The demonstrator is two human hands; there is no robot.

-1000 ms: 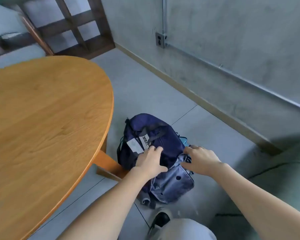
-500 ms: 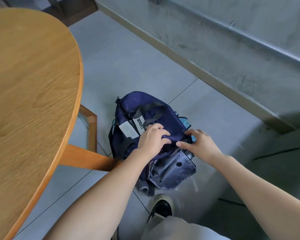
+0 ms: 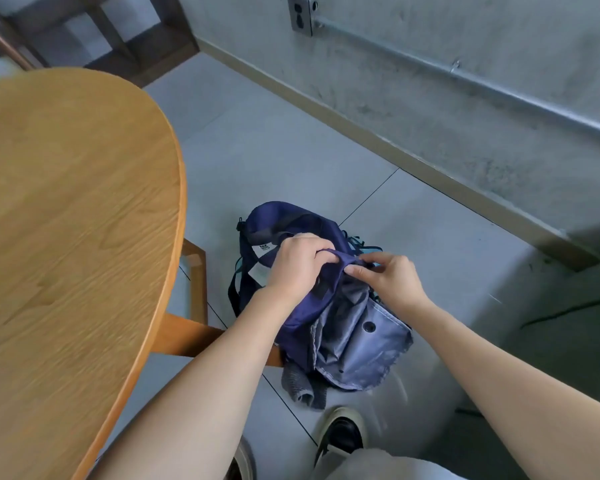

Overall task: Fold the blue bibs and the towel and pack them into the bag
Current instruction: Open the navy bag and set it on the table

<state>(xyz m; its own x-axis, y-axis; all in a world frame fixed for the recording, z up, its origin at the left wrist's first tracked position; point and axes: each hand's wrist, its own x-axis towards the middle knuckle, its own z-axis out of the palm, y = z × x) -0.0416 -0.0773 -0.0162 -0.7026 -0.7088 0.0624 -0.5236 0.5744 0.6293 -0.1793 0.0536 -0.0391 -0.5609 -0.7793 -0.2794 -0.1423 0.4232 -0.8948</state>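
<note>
navy backpack (image 3: 291, 220), soft, light, limp.
rim fabric is pinched by left hand (image 3: 297, 263) and right hand (image 3: 390, 277); best gripped there.

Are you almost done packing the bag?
Nearly, it seems. No bibs or towel show on the wooden table, so they may already be inside, though I cannot see in. Right now the left hand and right hand grip the top of the navy bag on the floor. Left: closing it, and maybe tucking in the grey cloth at its base.
</note>
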